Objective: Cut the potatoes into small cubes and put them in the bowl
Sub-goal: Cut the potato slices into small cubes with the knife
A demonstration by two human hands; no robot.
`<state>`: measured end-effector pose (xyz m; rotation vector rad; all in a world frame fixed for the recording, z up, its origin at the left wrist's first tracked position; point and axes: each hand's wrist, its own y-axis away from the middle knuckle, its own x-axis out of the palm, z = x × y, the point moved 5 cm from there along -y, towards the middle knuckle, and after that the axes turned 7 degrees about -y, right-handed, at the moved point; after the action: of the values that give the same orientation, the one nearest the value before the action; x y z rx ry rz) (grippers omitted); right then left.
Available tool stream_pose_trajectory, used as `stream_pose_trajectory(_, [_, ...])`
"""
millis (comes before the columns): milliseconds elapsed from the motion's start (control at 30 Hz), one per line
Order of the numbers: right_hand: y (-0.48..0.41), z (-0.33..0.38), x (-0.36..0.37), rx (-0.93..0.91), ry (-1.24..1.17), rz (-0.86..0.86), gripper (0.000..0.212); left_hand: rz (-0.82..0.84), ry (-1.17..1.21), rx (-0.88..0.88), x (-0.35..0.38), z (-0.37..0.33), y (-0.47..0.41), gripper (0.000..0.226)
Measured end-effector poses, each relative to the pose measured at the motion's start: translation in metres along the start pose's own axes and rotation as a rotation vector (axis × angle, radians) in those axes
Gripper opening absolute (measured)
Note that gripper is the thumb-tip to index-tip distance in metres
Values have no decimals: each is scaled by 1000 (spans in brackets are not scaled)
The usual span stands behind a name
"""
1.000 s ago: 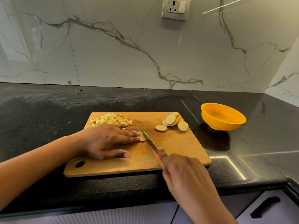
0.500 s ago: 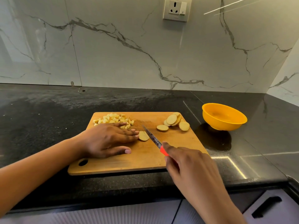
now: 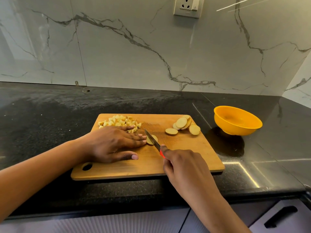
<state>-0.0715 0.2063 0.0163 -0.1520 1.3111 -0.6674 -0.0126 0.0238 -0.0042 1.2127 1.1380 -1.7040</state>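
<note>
Dicing is underway: the left hand [image 3: 116,143] is lying flat, fingertips steadying a potato slice [image 3: 155,137], while the right hand [image 3: 185,167] is gripping the knife [image 3: 152,140], blade across it. Finished cubes [image 3: 119,122] are piling at the cutting board's [image 3: 185,152] far left corner, and more slices [image 3: 181,122] are waiting far right. The bowl [image 3: 239,130] is sitting empty toward the desk's right edge. Next, I'd judge, come crosswise cuts clear of those fingertips.
</note>
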Motion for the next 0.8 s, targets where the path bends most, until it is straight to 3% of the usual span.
stream_pose_trajectory(400, [31,6,-16,74,208,158,51,69,24,-27,5,5,1,59])
stream_pose_trajectory(533, [41,11,-43,78,78,107,45,49,75,-45,4,4,1,59])
stream_pose_trajectory(667, [48,0,-54,44,175,54,44,-106,242,-96,-4,6,1,48])
stream_pose_trajectory(733, [46,-12,-58,160,130,14,39,-190,233,-115,-9,10,-1,41])
stream_pose_trajectory(800, [38,-20,-53,161,44,-70,39,-169,207,-153,-13,17,-9,38])
